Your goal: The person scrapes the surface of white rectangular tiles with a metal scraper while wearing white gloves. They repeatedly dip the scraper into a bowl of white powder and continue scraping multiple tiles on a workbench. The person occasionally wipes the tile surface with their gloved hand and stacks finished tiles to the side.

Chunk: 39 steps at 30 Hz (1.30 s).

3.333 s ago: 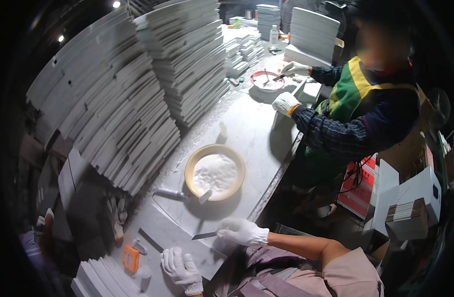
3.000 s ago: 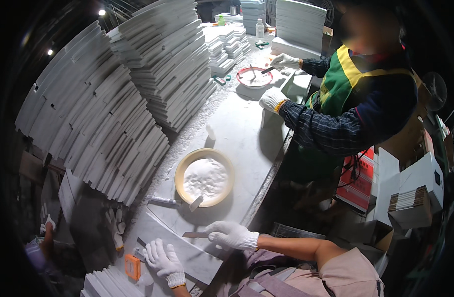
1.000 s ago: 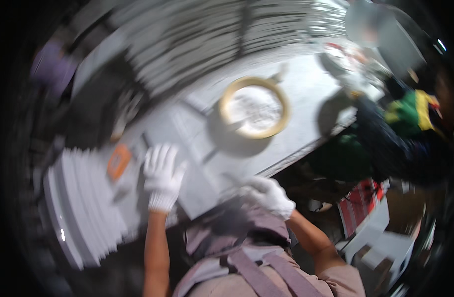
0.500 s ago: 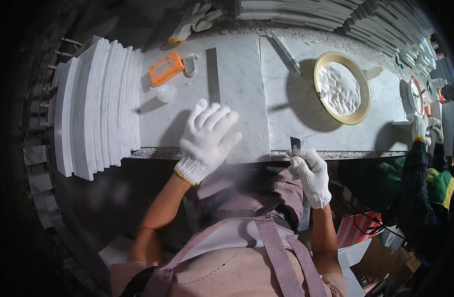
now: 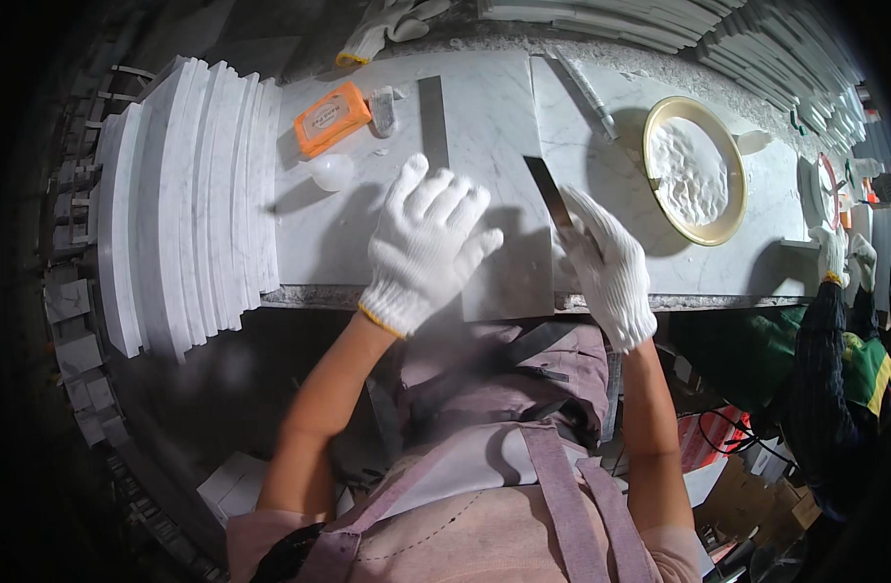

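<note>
My left hand (image 5: 428,238), in a white knit glove with a yellow cuff edge, is spread open over the left part of a grey-veined marble slab (image 5: 494,107). Whether its palm touches the stone I cannot tell. In my right gloved hand (image 5: 609,267) is a flat dark scraper blade (image 5: 546,191), pointing up and to the left above the slab's right edge. My fingers hide the blade's lower end. A cream bowl (image 5: 743,185) of white paste or powder rests on the bench to the right.
An orange packet (image 5: 331,119), a grey block (image 5: 382,112) and a translucent white cup (image 5: 331,172) lie at the left. Upright slabs (image 5: 188,204) stand beyond them. A tube (image 5: 583,89) and a spare glove (image 5: 382,31) lie farther back. A co-worker's gloved hand (image 5: 830,253) is at the far right.
My right hand has risen and moved forward over the slab, and more of the blade now shows. My left hand has shifted slightly right and forward. The whole view has shifted a little.
</note>
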Tool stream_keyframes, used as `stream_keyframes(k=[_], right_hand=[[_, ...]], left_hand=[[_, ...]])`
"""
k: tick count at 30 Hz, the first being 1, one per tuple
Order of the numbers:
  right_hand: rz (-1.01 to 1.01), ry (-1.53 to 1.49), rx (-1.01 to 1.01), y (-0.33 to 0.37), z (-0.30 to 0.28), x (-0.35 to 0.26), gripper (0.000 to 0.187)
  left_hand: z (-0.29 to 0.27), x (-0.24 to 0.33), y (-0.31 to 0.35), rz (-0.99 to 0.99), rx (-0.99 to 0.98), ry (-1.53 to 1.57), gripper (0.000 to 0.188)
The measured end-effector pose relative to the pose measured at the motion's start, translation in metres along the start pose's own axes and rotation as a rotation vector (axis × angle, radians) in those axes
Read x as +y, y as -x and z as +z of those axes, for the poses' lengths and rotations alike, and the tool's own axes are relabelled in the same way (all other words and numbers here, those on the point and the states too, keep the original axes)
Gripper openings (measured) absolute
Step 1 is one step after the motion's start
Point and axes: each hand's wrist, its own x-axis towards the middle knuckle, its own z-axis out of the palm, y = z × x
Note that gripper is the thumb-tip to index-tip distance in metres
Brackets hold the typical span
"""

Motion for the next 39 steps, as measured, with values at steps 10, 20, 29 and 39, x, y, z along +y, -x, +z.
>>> stream_keyframes(k=[10,20,29,39], right_hand=[[-0.093,0.361,-0.201,-0.071,0.029,-0.031,0.035],[-0.135,0.369,-0.209,-0.082,0.039,-0.018,0.041],[-0.170,0.375,-0.270,-0.083,0.038,-0.022,0.047],[-0.265,0.241,-0.169,-0.087,0.038,-0.004,0.043]], left_hand=[[0.025,-0.022,0.046,-0.103,0.361,0.059,0.034],[0.031,-0.023,0.052,-0.119,0.368,0.070,0.033],[0.030,-0.020,0.052,-0.115,0.377,0.057,0.033],[0.030,-0.018,0.053,-0.156,0.390,0.067,0.031]])
